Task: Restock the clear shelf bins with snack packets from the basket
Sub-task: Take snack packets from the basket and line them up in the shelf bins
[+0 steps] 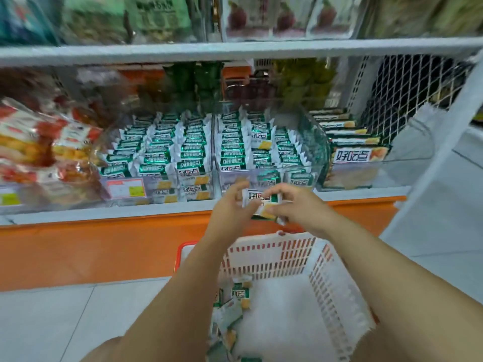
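Observation:
A small stack of green-and-white snack packets (261, 203) is held between both hands just in front of the shelf edge. My left hand (231, 210) grips the stack's left end and my right hand (295, 207) grips its right end. Right behind them stands a clear shelf bin (224, 178) filled with rows of the same packets. A second clear bin (172, 184) to its left is full too. Below my arms sits the white slotted basket (337, 291), with several loose packets (241, 296) at its left side.
A clear bin of orange-pictured packets (358, 152) stands to the right, and red-and-yellow bagged snacks (39, 147) lie to the left. An orange shelf base (104, 246) runs below the shelf edge. A wire mesh panel (407, 92) closes the shelf's right end. The floor is white tile.

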